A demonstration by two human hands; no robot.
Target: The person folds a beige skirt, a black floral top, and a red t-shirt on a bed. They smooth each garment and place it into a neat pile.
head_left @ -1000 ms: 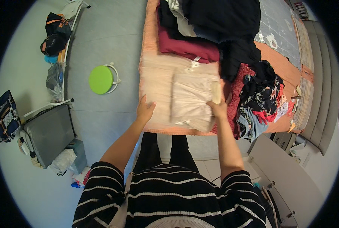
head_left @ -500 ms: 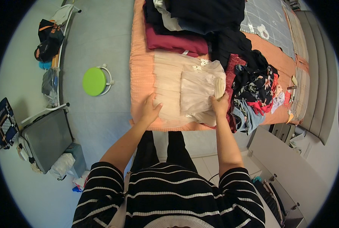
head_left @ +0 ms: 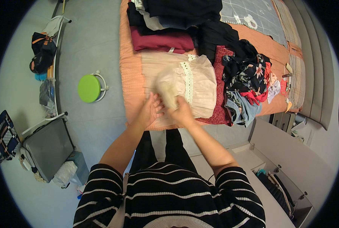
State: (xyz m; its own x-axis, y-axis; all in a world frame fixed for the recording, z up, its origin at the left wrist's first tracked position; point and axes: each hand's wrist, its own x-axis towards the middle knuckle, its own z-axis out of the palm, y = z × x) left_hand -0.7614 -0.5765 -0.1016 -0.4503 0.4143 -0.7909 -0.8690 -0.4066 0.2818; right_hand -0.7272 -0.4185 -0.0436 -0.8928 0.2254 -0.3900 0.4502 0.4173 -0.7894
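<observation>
The single view looks down from the wearer's head, a wide fisheye close above the striped top [head_left: 192, 197] at the lower rim. It faces forward over the bed [head_left: 130, 76], whose near edge crosses mid-frame just below the left hand [head_left: 151, 111] and right hand [head_left: 182, 111], while the headboard [head_left: 317, 68] bends along the right-hand rim.

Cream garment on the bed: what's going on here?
A person's right hand grips a pale cloth, blurred, above the cream garment; whether the cloth is part of that garment is unclear. The left hand is open close by. The garment lies on an orange bedspread, with a crimson garment beyond it and a floral garment to its right.
</observation>
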